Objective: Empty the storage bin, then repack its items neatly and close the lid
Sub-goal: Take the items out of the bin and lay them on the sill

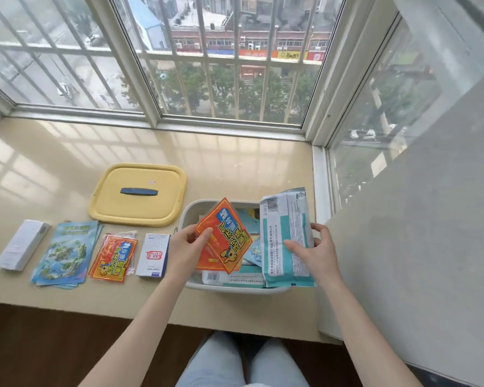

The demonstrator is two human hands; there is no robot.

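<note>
A white storage bin (192, 212) stands on the sill near its front edge, with several packets still inside. My left hand (183, 247) holds orange-red packets (225, 236) tilted above the bin's left half. My right hand (317, 254) grips a large teal-and-white pack (287, 236), upright at the bin's right side. The yellow lid (139, 194) with a dark handle lies flat behind and left of the bin.
Laid in a row left of the bin are a white box (21, 245), a stack of blue-green packets (66, 254), a stack of orange packets (113, 256) and a small white box (154, 255). A grey wall (403, 247) stands close on the right; barred windows are behind.
</note>
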